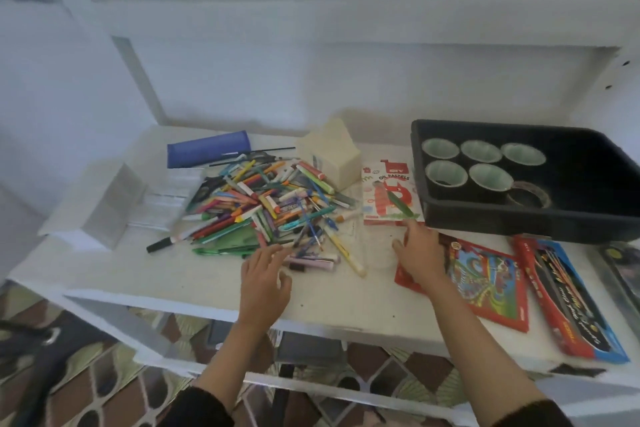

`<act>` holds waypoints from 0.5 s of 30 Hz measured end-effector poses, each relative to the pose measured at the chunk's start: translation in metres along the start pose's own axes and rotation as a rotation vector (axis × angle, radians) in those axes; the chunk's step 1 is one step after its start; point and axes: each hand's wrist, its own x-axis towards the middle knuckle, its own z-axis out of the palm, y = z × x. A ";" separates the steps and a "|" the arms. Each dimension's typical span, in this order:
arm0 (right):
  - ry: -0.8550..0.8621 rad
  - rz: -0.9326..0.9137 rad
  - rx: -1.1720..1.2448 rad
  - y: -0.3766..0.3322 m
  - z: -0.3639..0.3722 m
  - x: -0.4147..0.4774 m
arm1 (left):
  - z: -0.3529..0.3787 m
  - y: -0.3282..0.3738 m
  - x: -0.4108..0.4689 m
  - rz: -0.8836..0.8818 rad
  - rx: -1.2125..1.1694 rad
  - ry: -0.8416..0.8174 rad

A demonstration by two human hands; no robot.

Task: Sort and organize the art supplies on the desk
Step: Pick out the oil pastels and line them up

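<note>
A big heap of coloured pens, markers and crayons point(266, 208) lies in the middle of the white desk point(194, 284). My left hand point(265, 276) hovers at the heap's near edge, fingers relaxed, holding nothing. My right hand point(420, 251) reaches forward with straight fingers, its fingertips at the lower edge of the oil pastels box point(388, 198). Under and right of that hand lies a red drawing pad point(485, 284). A black tray point(533, 215) at the right holds several pale green cups point(481, 151) and a tape roll point(528, 194).
A blue pencil case point(207, 149) and a cream box point(330, 154) stand behind the heap. White and clear boxes point(114, 198) sit at the left. A long red-blue pencil pack point(568, 298) lies at the right. Patterned floor shows below the desk edge.
</note>
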 end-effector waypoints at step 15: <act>0.413 0.029 0.430 -0.010 -0.006 -0.017 | -0.019 -0.067 -0.001 -0.138 0.183 -0.289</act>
